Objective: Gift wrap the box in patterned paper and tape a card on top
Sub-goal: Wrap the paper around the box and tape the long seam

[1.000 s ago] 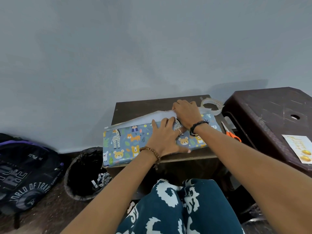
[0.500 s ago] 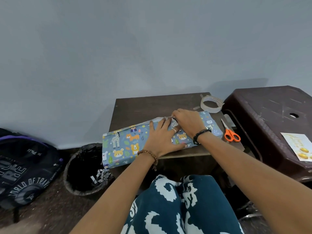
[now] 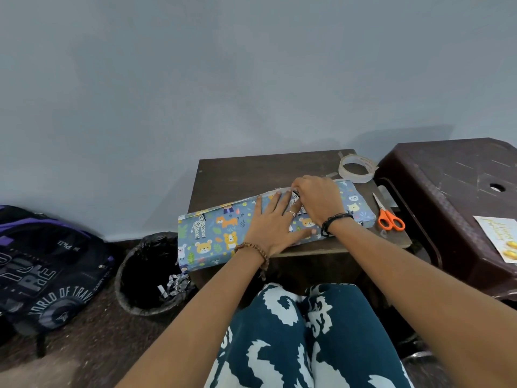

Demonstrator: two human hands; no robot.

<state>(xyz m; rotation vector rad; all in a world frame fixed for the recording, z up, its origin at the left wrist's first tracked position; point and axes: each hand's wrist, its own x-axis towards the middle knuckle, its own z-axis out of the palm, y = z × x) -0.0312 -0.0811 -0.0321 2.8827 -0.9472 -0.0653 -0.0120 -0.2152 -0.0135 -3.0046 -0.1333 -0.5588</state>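
at centre frame the box (image 3: 268, 219) on the counter (image 3: 251, 169) is mostly papered, left hand (image 3: 272, 224) pressing flat, right hand (image 3: 317, 200) pinching the seam; taping and the card (image 3: 499, 236), lower right, remain.

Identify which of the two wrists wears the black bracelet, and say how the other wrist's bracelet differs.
The right hand, on the far edge of the wrapped box, wears it; the left hand wears brown wooden beads.

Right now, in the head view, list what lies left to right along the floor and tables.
Backpack → trash bin → wrapped box → left hand → right hand → scissors → card on the brown stool.
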